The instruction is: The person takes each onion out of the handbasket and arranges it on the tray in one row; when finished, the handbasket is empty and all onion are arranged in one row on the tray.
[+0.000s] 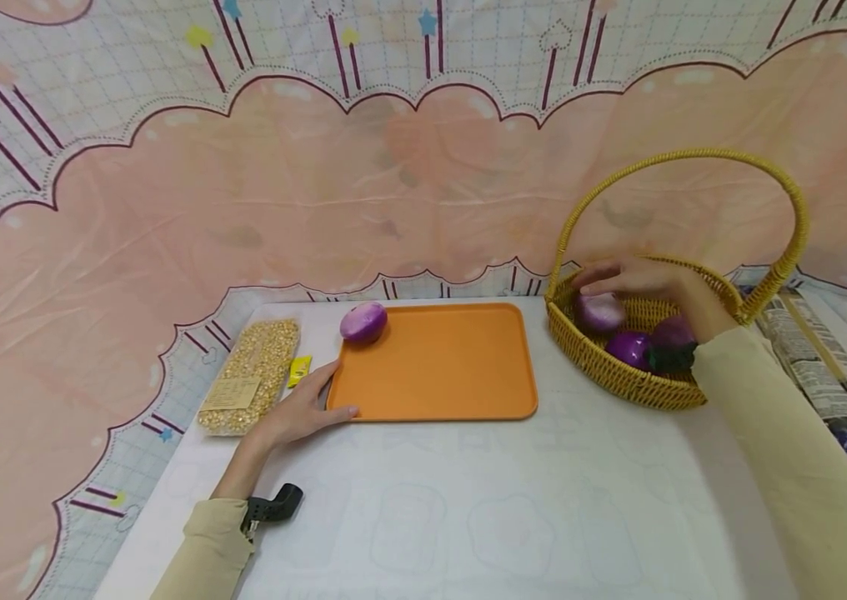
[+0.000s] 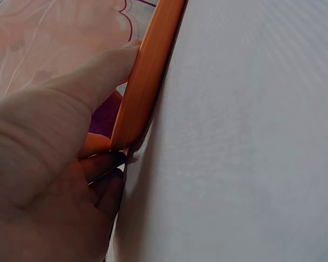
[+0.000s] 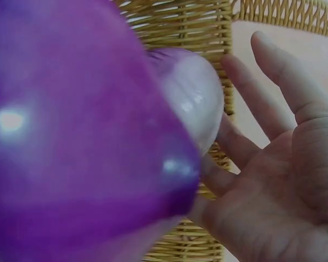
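Head: hands well apart. Left hand (image 1: 299,414) spanned the orange tray (image 1: 434,367)'s near-left corner, probably steadying it; purple onion (image 1: 363,322) at far-left corner. Right hand (image 1: 637,277) reached into wicker basket (image 1: 581,348), over a second onion (image 1: 602,314). Corn pack (image 1: 266,354) label (image 1: 230,393) unreadable.

Left wrist: thumb lay along tray rim.

Right wrist: fingers spread beside second onion, not closed.

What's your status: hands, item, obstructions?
Left hand touching orange tray. Right hand, fingers spread, at purple item in basket. Other purple items nearby; no obvious blockage.
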`<state>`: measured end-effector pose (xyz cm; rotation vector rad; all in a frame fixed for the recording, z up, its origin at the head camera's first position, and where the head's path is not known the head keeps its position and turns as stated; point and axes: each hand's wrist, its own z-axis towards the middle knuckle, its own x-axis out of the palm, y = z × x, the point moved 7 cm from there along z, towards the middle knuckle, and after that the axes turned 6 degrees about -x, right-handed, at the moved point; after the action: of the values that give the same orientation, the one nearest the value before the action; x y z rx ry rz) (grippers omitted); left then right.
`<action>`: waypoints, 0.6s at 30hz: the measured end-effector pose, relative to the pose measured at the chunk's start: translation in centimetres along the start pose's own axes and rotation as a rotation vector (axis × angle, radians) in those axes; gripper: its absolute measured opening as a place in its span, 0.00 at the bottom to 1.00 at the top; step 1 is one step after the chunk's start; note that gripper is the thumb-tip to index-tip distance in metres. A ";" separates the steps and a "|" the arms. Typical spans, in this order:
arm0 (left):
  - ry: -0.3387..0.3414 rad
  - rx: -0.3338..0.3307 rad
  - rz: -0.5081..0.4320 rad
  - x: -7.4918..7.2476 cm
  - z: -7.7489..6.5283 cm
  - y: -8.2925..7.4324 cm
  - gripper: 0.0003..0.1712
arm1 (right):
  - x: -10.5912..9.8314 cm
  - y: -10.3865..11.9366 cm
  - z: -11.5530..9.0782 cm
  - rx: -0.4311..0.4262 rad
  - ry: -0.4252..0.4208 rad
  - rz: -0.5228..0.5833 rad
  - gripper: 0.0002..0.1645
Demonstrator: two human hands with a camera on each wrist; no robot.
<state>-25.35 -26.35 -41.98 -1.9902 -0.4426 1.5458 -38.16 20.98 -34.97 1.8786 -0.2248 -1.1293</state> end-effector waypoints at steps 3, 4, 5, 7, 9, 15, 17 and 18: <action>0.001 -0.004 -0.001 0.0 0.0 0.0 0.57 | 0.4 -0.7 -0.4 0.024 0.025 0.015 0.30; 0.003 -0.006 0.000 0.1 0.0 0.0 0.57 | 0.5 -0.9 -0.5 0.033 0.030 0.009 0.30; 0.005 -0.008 -0.001 0.1 0.0 0.0 0.57 | 0.5 -1.2 -0.6 0.046 0.038 0.004 0.31; 0.006 -0.009 0.003 0.1 0.0 0.0 0.57 | 0.6 -1.5 -0.7 0.056 0.053 -0.001 0.31; 0.006 -0.012 0.005 0.2 0.0 0.0 0.57 | 0.7 -1.8 -0.9 0.067 0.065 0.010 0.32; 0.004 -0.021 0.008 0.0 0.1 0.0 0.57 | 0.8 -2.3 -0.9 0.075 0.105 0.034 0.35; 0.007 -0.021 0.011 0.0 0.1 0.1 0.57 | 1.0 -2.3 -0.9 0.079 0.121 0.034 0.37; 0.008 -0.022 0.013 0.1 0.1 0.1 0.57 | 1.1 -2.3 -1.0 0.083 0.127 0.038 0.38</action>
<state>-25.40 -26.35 -42.08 -2.0189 -0.4468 1.5471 -37.43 22.31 -37.27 2.0029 -0.2376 -0.9838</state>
